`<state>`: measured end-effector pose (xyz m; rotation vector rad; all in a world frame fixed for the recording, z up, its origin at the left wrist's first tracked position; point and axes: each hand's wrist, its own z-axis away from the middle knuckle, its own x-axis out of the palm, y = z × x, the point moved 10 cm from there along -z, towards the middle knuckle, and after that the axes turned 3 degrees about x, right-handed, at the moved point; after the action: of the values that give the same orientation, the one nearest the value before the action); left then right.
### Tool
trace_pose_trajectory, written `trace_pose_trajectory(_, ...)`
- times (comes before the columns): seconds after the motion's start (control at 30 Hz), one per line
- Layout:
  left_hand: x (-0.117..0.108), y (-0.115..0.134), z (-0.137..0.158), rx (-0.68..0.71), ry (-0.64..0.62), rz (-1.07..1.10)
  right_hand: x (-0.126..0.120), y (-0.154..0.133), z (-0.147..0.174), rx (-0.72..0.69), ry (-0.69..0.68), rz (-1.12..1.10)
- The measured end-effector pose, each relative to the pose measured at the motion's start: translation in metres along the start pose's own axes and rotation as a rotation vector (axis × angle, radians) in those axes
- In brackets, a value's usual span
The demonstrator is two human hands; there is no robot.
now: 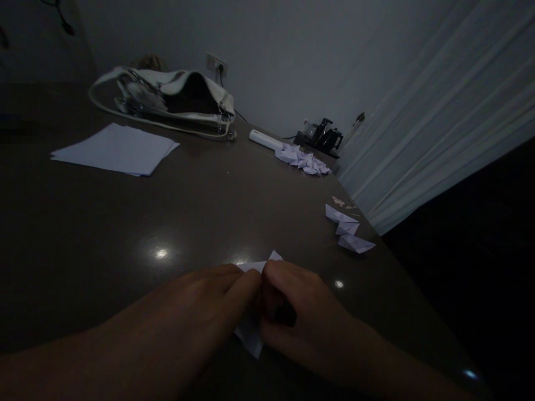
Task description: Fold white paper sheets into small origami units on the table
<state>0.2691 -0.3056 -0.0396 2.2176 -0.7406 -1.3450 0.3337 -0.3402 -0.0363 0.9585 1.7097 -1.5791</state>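
Close to me on the dark table, both hands meet over a small folded piece of white paper (251,337). My left hand (209,303) lies across its left side, thumb and fingers pressed on the sheet. With fingers curled in, my right hand (303,312) pinches the paper at its right side. One pointed corner sticks out above the hands and another below; the middle is hidden beneath my fingers. To the right, several folded paper pieces (349,228) lie in a zigzag row.
A stack of white paper (119,149) lies at the back left, before a white handbag (184,97). Further right are a white stick-like object (265,139), a heap of folded paper pieces (305,160) and a dark kettle set (324,136). The table's right edge (401,267) runs diagonally beside a pale curtain.
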Motion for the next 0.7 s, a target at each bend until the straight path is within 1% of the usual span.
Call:
trace_pose_trajectory(0.03,-0.002,-0.004,0.000,-0.032,0.021,-0.012,0.001,-0.002,0.001,0.004,0.002,-0.027)
trace_pose_trajectory(0.07,-0.004,-0.002,0.001,-0.003,0.035,-0.017,0.001,-0.003,0.002,0.008,0.008,-0.045)
trace_pose_trajectory(0.1,-0.002,-0.003,0.001,-0.005,0.013,-0.034,0.001,-0.002,0.002,0.025,0.015,-0.054)
trace_pose_trajectory(0.13,-0.003,-0.001,0.000,0.022,0.019,-0.047,0.001,-0.001,0.003,0.041,0.021,-0.055)
trace_pose_trajectory(0.23,0.000,-0.004,-0.001,-0.002,-0.038,-0.077,-0.001,0.001,0.003,0.073,0.039,-0.047)
trace_pose_trajectory(0.33,0.000,-0.007,-0.004,-0.051,-0.072,-0.035,0.000,-0.008,0.003,0.025,0.044,-0.066)
trace_pose_trajectory(0.4,-0.002,-0.007,-0.005,-0.060,-0.060,-0.014,0.001,-0.013,0.004,-0.006,0.046,-0.071)
trace_pose_trajectory(0.57,-0.001,-0.012,-0.004,-0.103,-0.085,-0.007,0.000,-0.012,0.005,-0.006,0.104,-0.030)
trace_pose_trajectory(0.63,0.001,-0.011,-0.005,-0.097,-0.102,0.012,0.002,-0.018,0.005,-0.064,0.095,-0.033)
trace_pose_trajectory(0.7,0.000,-0.010,-0.007,-0.082,-0.084,0.007,0.003,-0.024,0.006,-0.119,0.078,-0.045)
